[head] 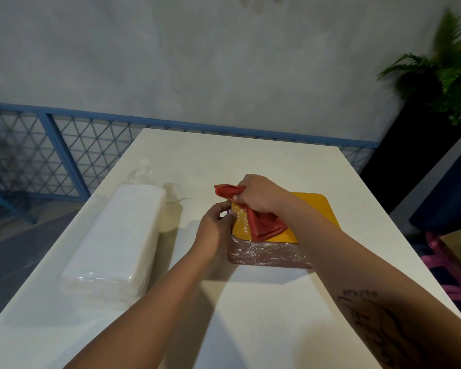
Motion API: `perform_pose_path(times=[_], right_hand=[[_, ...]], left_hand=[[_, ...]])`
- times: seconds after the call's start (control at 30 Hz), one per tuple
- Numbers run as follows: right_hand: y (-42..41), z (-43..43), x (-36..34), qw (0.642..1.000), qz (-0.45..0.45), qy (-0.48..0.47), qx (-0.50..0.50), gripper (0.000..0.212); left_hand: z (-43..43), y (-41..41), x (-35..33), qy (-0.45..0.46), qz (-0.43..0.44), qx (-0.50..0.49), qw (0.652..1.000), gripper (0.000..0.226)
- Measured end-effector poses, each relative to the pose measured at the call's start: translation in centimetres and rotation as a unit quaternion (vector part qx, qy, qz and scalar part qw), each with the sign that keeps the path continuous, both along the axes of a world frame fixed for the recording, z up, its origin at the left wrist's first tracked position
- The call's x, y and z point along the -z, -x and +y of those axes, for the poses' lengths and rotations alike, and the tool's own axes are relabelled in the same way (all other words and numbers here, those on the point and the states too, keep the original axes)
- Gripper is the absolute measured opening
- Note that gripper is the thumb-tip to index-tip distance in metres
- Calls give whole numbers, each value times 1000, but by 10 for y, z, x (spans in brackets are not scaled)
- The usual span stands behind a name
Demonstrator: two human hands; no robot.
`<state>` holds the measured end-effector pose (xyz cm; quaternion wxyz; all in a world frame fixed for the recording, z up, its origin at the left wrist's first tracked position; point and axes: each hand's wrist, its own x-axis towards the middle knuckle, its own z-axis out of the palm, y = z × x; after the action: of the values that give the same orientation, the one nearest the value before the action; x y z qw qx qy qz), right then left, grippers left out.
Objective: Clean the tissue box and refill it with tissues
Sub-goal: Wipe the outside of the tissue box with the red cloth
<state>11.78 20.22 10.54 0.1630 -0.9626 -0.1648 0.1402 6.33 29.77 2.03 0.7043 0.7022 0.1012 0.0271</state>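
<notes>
I record two bare arms. The left forearm (155, 296) and left hand (216, 225) are uncovered up to the frame edge. The right hand (258, 195) is uncovered. The right forearm (330, 249) carries a dark line tattoo (375, 323): curved outlines below a short row of lettering I cannot read.

The tissue box (312, 209) had a flat yellow-orange top and a reddish-brown side, both speckled with white dust. The cloth (264, 225) lying across it was plain brick red. The table (250, 161) was creamy white. The pack of tissues (117, 235) was white under clear, glossy wrap. The railing (51, 129) had a blue frame filled with a diamond lattice mesh. The wall (197, 62) was mottled grey. The plant (453, 75) was green, in a black planter (399, 145). The chair (445, 262) at the right edge was pink. A tattoo (370, 323) of dark ink lines and lettering marked the right forearm.
</notes>
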Motion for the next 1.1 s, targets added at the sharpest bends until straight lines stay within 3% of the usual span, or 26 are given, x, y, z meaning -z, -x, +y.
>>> perform_pose_path(times=[0.2, 0.27, 0.33, 0.4, 0.5, 0.57, 0.7, 0.87, 0.93, 1.1], right_hand=[[14, -7, -7, 998, 44, -32, 14, 29], [15, -12, -8, 992, 79, -84, 50, 28], [15, -21, -10, 967, 132, -182, 117, 26], [16, -35, -13, 920, 188, -286, 191, 24], [17, -56, -17, 871, 193, -368, 262, 14], [15, -66, -16, 888, 131, -344, 275, 12], [11, -64, -14, 933, 51, -258, 244, 13], [0, -40, -6, 986, 5, -122, 118, 12], [-5, -30, -1, 996, -11, -53, 73, 13], [-5, -17, 3, 999, -37, 10, 3, 22]], left_hand=[[0, -1, 4, -15, -15, -3, 1000, 13], [0, -2, 6, -20, -12, -7, 1000, 15], [1, -3, 7, -16, -8, -6, 1000, 16], [4, -6, 7, -19, 14, 9, 1000, 23], [11, -14, 1, -58, 38, 12, 998, 27], [16, -24, -8, -70, 36, 8, 997, 22], [18, -51, -28, -99, 55, 47, 992, 44], [17, -71, -44, -169, 126, 130, 969, 19], [21, -75, -43, -179, 134, 150, 963, 9], [25, -79, -37, -177, 125, 152, 964, 17]])
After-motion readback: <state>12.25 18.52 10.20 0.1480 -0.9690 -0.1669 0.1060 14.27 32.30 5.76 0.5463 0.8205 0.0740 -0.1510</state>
